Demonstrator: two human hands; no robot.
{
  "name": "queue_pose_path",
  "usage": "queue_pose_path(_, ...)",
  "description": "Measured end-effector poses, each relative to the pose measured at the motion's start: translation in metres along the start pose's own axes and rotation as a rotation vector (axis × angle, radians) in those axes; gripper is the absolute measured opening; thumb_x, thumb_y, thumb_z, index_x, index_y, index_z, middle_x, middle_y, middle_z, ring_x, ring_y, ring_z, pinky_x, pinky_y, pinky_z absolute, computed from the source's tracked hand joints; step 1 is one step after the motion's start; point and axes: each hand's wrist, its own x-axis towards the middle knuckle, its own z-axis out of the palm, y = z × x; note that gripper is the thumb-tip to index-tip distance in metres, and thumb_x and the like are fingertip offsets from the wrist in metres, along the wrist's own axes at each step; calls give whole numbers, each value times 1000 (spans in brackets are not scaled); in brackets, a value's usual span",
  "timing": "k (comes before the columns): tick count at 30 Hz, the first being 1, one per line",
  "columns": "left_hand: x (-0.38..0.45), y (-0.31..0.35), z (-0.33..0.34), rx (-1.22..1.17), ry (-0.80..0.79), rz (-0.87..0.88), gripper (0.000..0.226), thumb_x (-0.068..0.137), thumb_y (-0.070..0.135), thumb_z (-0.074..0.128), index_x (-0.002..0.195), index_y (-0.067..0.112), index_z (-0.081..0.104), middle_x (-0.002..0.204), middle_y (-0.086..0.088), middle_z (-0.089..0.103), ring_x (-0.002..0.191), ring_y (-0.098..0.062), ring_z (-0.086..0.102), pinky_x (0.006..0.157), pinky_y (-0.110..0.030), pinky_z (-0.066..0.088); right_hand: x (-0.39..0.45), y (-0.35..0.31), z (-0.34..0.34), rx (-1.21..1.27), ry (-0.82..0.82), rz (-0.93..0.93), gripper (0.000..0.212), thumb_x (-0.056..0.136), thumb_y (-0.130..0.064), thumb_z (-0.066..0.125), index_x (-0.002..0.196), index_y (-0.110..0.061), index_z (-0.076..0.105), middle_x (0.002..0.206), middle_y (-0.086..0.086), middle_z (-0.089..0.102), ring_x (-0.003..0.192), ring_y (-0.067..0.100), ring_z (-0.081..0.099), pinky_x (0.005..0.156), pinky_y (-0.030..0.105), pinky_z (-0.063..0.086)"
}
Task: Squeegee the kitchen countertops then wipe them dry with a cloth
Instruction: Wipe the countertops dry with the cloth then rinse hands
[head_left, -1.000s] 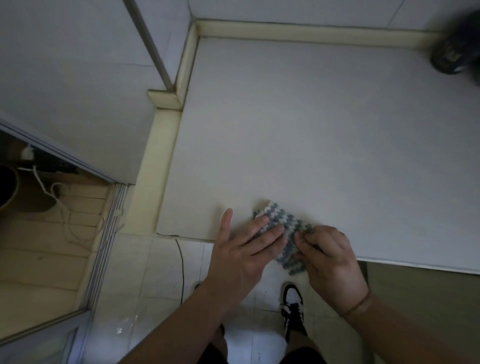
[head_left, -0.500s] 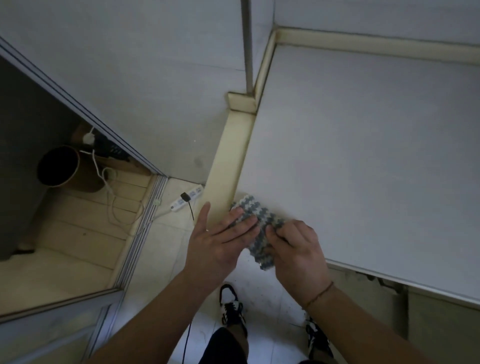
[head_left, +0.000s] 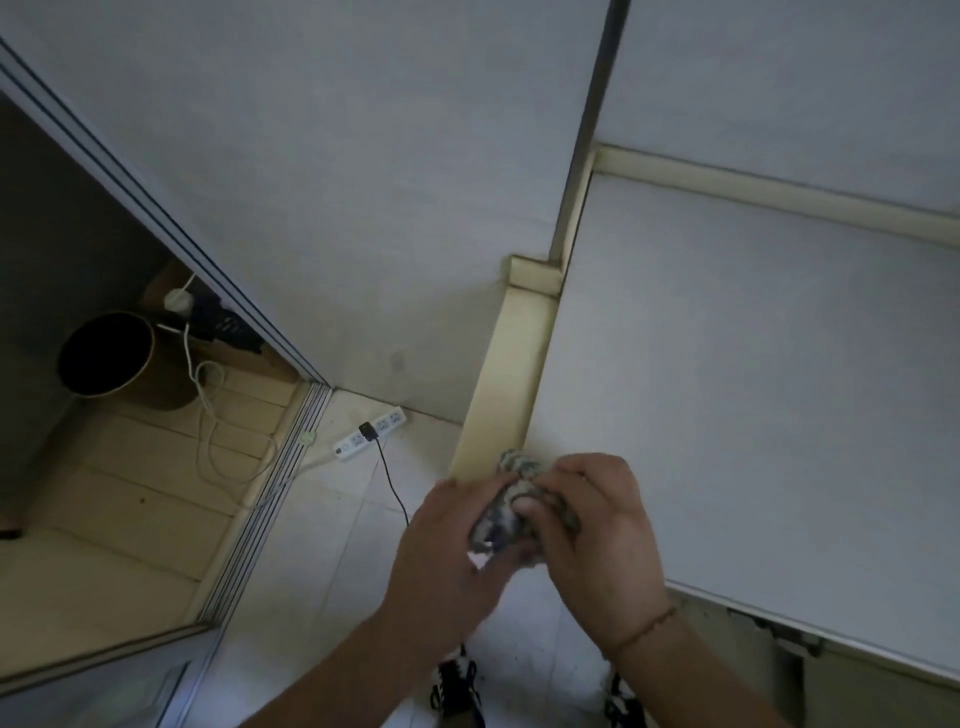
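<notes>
The cloth (head_left: 511, 512), flat on the countertop (head_left: 753, 374) a moment ago, is now bunched up at its front left corner, gripped between the left hand (head_left: 447, 551) and right hand (head_left: 597, 535).

The picture is dim and flat, with a grey-blue cast over the wall and the table (head_left: 753, 364) right of the right hand (head_left: 597, 530). Warmer light falls on the wooden floor (head_left: 130, 467) far left of the left hand (head_left: 441, 561). Both hands and the cloth (head_left: 511, 512) between them are motion-blurred, and straight edges bow toward the frame's corners.
</notes>
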Motion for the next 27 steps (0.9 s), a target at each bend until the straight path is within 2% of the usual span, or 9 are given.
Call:
queue_pose_path(2, 23, 5, -14, -182, 100, -65, 22, 83, 35, 65, 103, 45, 62, 96, 30, 65, 90, 6, 63, 80, -14, 52, 9, -8, 0, 250, -86, 201, 14, 82, -31, 71, 93, -29, 62, 95, -15, 62, 89, 3, 56, 80, 7, 43)
queue_pose_path(4, 54, 6, -24, -310, 107, -144, 22, 85, 20, 69, 101, 35, 65, 95, 19, 68, 90, 7, 62, 79, -8, 47, 19, -4, 2, 386, -104, 279, 31, 85, -21, 71, 104, -40, 58, 100, -19, 66, 93, 0, 62, 80, 13, 50)
queue_pose_path(8, 135, -3, -20, -267, 158, -170, 19, 84, 14, 70, 100, 24, 70, 98, 9, 70, 91, -2, 65, 86, -22, 53, 82, 14, 8, 124, 144, 131, 30, 81, -6, 62, 108, -15, 71, 101, 5, 71, 89, 1, 58, 87, 6, 44)
queue_pose_path(10, 180, -7, -14, -150, 200, -159, 21, 82, 16, 70, 102, 22, 72, 100, 3, 71, 92, -12, 65, 86, -26, 53, 125, 25, 17, -24, 165, 89, 31, 77, -6, 57, 104, -6, 72, 100, 15, 68, 89, 17, 62, 90, 7, 38)
queue_pose_path(12, 218, -11, -8, 3, 189, -127, 23, 81, 17, 67, 103, 20, 72, 102, -2, 69, 94, -18, 62, 84, -25, 50, 156, 36, 29, -119, 46, 114, 39, 77, -13, 53, 111, -4, 70, 110, 19, 65, 97, 34, 62, 96, 22, 42)
queue_pose_path(15, 242, -22, -1, 147, 132, -61, 22, 79, 14, 64, 98, 20, 72, 100, -4, 66, 92, -21, 61, 80, -26, 48, 168, 49, 46, -366, -124, 62, 46, 81, -28, 58, 121, -6, 64, 126, 17, 59, 111, 39, 55, 98, 44, 46)
queue_pose_path(20, 241, -41, 6, 272, 87, 36, 30, 83, 11, 56, 110, 20, 68, 104, -7, 65, 94, -24, 59, 77, -25, 42, 168, 58, 62, -551, -132, -9, 23, 73, -5, 72, 95, 1, 70, 101, 22, 64, 93, 41, 57, 73, 45, 55)
queue_pose_path(24, 246, -38, 5, 395, -12, 23, 24, 85, 19, 52, 98, 16, 73, 92, -12, 69, 86, -32, 64, 72, -35, 50, 181, 54, 62, -540, -179, 8, 39, 82, -3, 58, 120, -2, 62, 114, 21, 61, 108, 39, 49, 90, 42, 45)
queue_pose_path(27, 230, -34, -5, 445, -95, 10, 18, 79, 16, 57, 86, 14, 73, 85, -12, 70, 82, -32, 65, 67, -32, 45, 169, 45, 57, -557, -259, 11, 38, 84, -11, 57, 122, -5, 59, 115, 18, 59, 112, 36, 46, 91, 39, 39)
